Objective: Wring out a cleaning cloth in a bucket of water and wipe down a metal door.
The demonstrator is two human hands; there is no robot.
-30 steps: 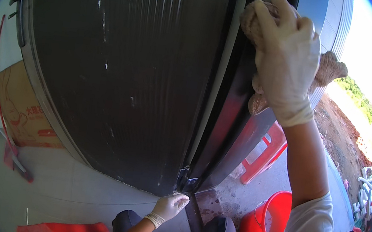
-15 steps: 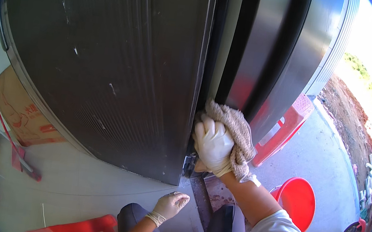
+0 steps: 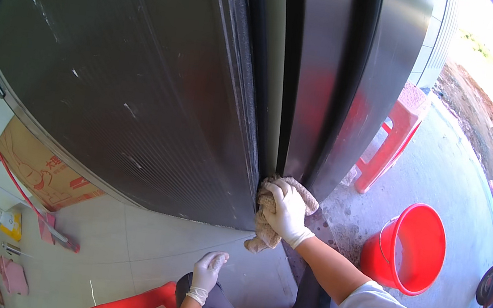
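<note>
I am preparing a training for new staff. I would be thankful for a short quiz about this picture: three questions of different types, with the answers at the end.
1. Fill in the blank: The gloved right hand is holding a beige ____.

2. True or false: The gloved left hand is gripping the red bucket.

3. Multiple choice: In the picture, where is the red stool relative to the dark door?
A) To its left
B) Directly above it
C) To its right

Key:
1. cloth
2. False; the left hand is well apart from the bucket.
3. C
</note>
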